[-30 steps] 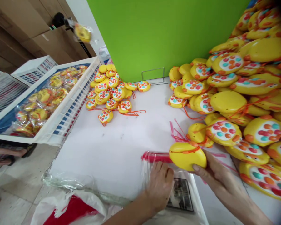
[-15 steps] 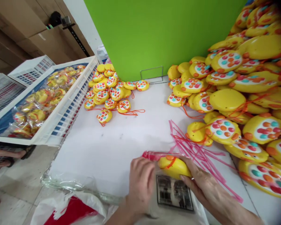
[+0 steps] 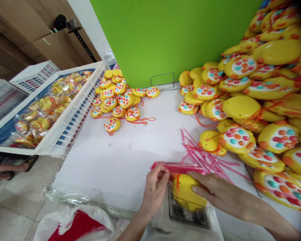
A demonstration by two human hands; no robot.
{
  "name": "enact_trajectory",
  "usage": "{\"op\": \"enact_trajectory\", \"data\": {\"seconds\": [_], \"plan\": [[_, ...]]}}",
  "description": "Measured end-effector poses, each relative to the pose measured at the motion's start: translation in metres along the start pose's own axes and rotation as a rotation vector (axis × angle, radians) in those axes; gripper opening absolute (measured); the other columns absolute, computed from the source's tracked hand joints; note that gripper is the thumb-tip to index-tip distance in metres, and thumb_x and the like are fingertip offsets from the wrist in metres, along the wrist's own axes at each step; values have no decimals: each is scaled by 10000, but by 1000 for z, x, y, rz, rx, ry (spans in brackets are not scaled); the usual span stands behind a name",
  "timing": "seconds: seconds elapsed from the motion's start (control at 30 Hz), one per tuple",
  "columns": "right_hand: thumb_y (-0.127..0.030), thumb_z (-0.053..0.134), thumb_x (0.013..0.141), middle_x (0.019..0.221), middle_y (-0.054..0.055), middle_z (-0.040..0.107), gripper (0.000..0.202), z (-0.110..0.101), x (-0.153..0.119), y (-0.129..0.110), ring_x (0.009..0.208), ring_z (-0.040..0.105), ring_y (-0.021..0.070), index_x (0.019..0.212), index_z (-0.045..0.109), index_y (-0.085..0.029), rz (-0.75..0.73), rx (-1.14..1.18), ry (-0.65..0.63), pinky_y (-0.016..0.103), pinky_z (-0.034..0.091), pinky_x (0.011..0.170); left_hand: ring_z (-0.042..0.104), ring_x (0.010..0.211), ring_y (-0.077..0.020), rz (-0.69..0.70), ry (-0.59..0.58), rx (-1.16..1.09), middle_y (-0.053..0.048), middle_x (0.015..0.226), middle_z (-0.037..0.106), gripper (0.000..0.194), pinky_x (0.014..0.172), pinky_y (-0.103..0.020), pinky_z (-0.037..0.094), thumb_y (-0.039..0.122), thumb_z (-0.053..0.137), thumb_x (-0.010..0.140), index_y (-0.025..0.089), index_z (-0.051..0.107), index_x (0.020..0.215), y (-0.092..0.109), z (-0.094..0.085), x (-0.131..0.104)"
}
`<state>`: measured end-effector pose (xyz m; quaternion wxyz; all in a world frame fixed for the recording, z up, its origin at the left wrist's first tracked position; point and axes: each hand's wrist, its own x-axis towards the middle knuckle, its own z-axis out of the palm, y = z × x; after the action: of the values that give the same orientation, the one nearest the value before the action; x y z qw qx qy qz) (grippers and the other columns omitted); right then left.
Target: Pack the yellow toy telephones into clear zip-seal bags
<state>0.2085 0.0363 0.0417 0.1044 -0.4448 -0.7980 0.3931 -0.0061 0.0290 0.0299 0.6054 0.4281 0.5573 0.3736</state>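
Observation:
A yellow toy [image 3: 189, 192] with an orange cord lies over a clear plastic bag [image 3: 163, 217] marked with a dark printed rectangle, near the table's front edge. My right hand [image 3: 210, 189] grips the toy's right side between thumb and fingers. My left hand [image 3: 157, 184] is closed in a pinch at the left end of a pink strip [image 3: 178, 166] along the bag's top; what lies between its fingertips is too small to name. Pink ties [image 3: 205, 160] are scattered just beyond my right hand.
A big heap of yellow toys [image 3: 242, 107] fills the right side. A smaller pile [image 3: 110, 103] sits at the back left, before a green panel [image 3: 180, 36]. A white crate [image 3: 46, 147] of bagged toys stands left. A person's feet [image 3: 27, 164] show below it.
The yellow toy has moved down and turned, now overlapping the printed rectangle. My left hand has shifted slightly right and up, its fingers now pinched. My right hand reaches further over the toy.

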Motion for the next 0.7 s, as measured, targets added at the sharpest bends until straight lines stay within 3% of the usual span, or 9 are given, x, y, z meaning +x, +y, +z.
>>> {"op": "enact_trajectory", "data": {"seconds": [0.1,0.17,0.23,0.37,0.5,0.6,0.7], "plan": [[-271,383,960,903,-1,718,274,-2,8,-8,788,681,155,1026,649,-266,-130,-4,-158,248,525,698,617,702,-169,-22,-13,-23,-46,743,648,203,655,-263,479,338,532,856,164,535,754,-1,1,-5],[-185,388,942,796,-8,708,293,5,7,-13,709,665,147,881,665,-256,-162,-127,-163,235,503,645,624,697,-171,-29,-15,-17,-56,749,667,204,654,-266,481,341,527,864,164,530,762,-1,2,-8],[-106,419,890,780,9,702,284,15,2,-16,708,654,169,816,657,-241,-171,-292,-66,269,498,657,630,698,-174,-31,0,-3,-58,747,674,204,645,-264,482,349,523,870,166,527,779,-2,3,-11],[26,450,741,928,70,695,353,30,-4,-24,870,641,246,939,645,-192,-213,-435,142,403,479,819,651,729,-191,-65,-13,-56,-63,771,683,231,642,-281,511,394,510,882,170,519,823,-4,4,-15],[-25,457,826,767,41,646,227,31,2,-29,708,597,217,851,617,-184,-128,-295,204,404,470,732,651,744,-187,-76,-26,-71,-61,801,681,247,669,-286,520,404,515,883,160,547,872,-7,2,-16],[-150,461,911,808,46,627,154,31,8,-27,742,562,221,886,610,-184,-86,-219,295,383,440,695,633,740,-176,-79,-53,-55,-51,793,669,271,686,-279,513,410,518,883,148,588,886,-8,0,-15],[-175,439,935,848,48,626,171,34,14,-26,792,545,220,915,608,-182,-95,-135,349,374,418,726,610,721,-155,-73,-81,-4,-36,762,663,304,699,-259,502,419,516,884,145,636,834,-5,-1,-16]]}}
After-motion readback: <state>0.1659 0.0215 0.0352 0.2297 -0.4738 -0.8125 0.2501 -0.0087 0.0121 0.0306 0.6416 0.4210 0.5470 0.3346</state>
